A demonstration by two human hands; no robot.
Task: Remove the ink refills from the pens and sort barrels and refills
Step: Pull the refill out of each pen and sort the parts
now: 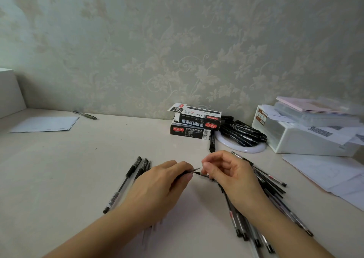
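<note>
My left hand [163,181] grips a black pen [187,172] whose tip points right, over the middle of the desk. My right hand [230,177] pinches a small dark tip piece [204,175] just right of that tip, a short gap between them. Several pens [128,181] lie in a row to the left of my left hand, partly hidden by it. A larger heap of pens [271,183] lies under and to the right of my right hand. More pens [242,132] are piled on a white ring [246,149] at the back.
Two black pen boxes [195,123] are stacked near the wall. A white plastic box [307,131] with papers stands at the back right. Loose sheets [331,175] lie at the right edge, a paper [45,124] and a single pen [86,115] at the back left.
</note>
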